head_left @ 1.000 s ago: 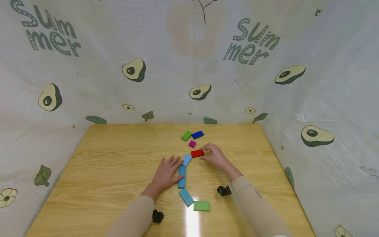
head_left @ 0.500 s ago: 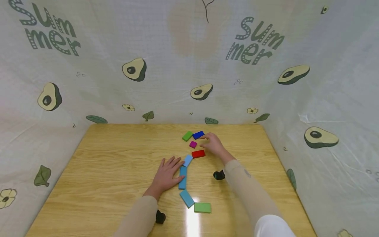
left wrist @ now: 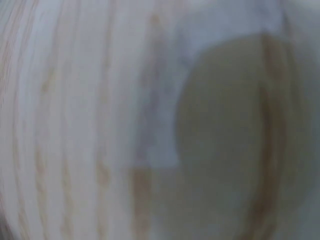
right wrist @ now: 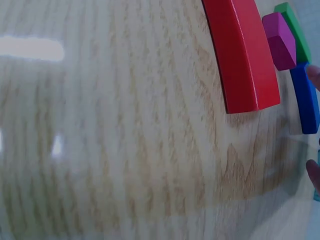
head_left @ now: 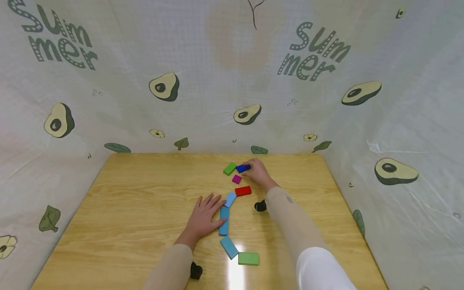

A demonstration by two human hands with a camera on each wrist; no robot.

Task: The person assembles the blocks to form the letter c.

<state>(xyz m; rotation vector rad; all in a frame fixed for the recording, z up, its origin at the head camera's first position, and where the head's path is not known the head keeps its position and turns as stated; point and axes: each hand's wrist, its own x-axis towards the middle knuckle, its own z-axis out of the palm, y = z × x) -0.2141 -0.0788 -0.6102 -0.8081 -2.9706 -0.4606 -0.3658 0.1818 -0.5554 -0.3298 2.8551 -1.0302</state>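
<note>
Fingers spread, my left hand (head_left: pixel 204 216) lies on the table with its thumb over the long blue block (head_left: pixel 224 226) and its index fingertip at the light blue block (head_left: pixel 230 198). My right hand (head_left: pixel 258 172) is at the right end of the dark blue block (head_left: pixel 242 168). In the right wrist view a fingertip overlaps that dark blue block (right wrist: pixel 305 100), while another digit stands apart from it. Close by are a magenta block (head_left: pixel 237 179), a green block (head_left: pixel 230 168) and a red block (head_left: pixel 243 191). The left wrist view is blurred.
Nearer on the wooden table (head_left: pixel 137 193) lie another blue block (head_left: pixel 229 247) and a light green block (head_left: pixel 248 258), end to end in a curve. A printed curtain (head_left: pixel 203 121) stands behind the table. Black wrist devices (head_left: pixel 260 206) sit at both sleeves.
My right hand has left the red block and moved away from me to the dark blue block. My left hand stays beside the blue blocks.
</note>
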